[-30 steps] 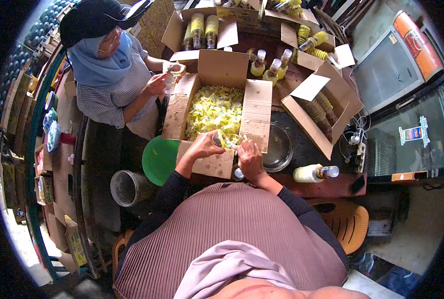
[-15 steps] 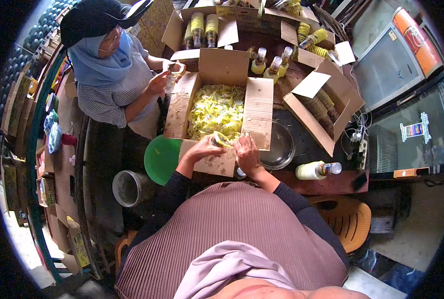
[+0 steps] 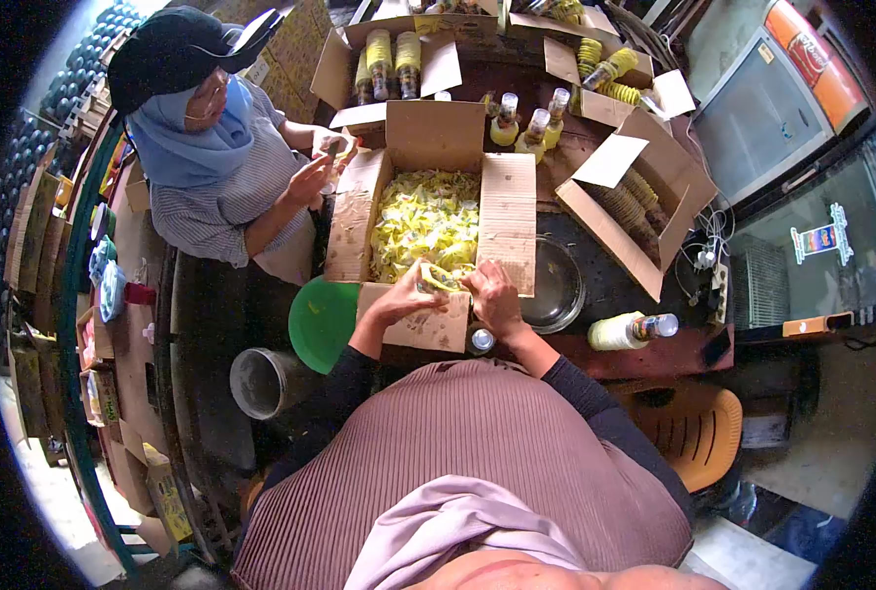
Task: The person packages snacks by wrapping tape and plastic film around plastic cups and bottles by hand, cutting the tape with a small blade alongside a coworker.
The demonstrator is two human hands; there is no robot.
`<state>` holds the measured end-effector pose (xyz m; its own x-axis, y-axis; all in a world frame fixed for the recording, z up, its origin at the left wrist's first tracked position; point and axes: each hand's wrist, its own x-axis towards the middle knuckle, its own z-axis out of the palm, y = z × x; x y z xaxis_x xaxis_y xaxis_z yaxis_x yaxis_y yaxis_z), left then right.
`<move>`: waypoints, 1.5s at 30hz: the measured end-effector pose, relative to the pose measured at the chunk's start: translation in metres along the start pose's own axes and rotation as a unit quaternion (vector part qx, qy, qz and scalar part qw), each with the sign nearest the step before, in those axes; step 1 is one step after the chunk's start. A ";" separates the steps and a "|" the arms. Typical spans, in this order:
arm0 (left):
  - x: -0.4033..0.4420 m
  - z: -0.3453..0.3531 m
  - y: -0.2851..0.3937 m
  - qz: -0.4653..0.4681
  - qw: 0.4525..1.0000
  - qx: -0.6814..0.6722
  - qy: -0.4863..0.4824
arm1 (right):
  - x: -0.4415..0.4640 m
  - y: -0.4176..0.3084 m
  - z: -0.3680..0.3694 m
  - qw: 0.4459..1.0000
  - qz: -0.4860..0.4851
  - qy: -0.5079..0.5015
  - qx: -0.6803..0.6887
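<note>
Over the front flap of an open cardboard box point(image 3: 502, 221), my left hand point(image 3: 395, 302) is closed round a small yellow-rimmed piece point(image 3: 444, 278) that looks like a plastic cup. Its inside is too small to make out. My right hand point(image 3: 497, 298) pinches the right edge of the same piece with bent fingers. Crumpled yellow and whitish scraps point(image 3: 424, 221) fill the box just beyond both hands. Below my right wrist, a clear-topped bottle or cup stack point(image 3: 481, 340) shows only its round end.
At the left a co-worker point(image 3: 211, 187) handles a small piece. Around stand a green basin point(image 3: 322, 324), grey bucket point(image 3: 259, 383), metal pan point(image 3: 559, 285) and a lying yellow-wrapped stack point(image 3: 620, 332). Another carton point(image 3: 644, 197) holds stacks; more stacks point(image 3: 406, 64) stand at the back.
The held piece has tilted, its ring now flatter between my hands. My right hand has turned slightly and closed in on its edge. The view has shifted a little.
</note>
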<state>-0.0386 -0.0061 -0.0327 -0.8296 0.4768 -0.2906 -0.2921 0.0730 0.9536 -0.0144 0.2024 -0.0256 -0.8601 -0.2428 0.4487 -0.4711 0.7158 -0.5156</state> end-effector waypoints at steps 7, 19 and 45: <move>0.013 -0.016 -0.015 0.111 0.972 0.201 0.042 | 0.000 0.005 -0.006 0.998 0.046 -0.009 0.045; 0.016 0.005 0.003 0.082 0.925 0.342 0.145 | -0.005 0.004 -0.005 0.993 -0.073 -0.005 -0.096; 0.021 -0.012 -0.021 -0.072 0.994 0.002 -0.077 | -0.001 0.011 0.011 1.000 0.000 -0.016 -0.008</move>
<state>-0.0561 -0.0081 -0.0597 -0.6966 0.5894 -0.4091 -0.4000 0.1544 0.9034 -0.0206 0.2029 -0.0397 -0.8655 -0.2634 0.4261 -0.4688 0.7258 -0.5034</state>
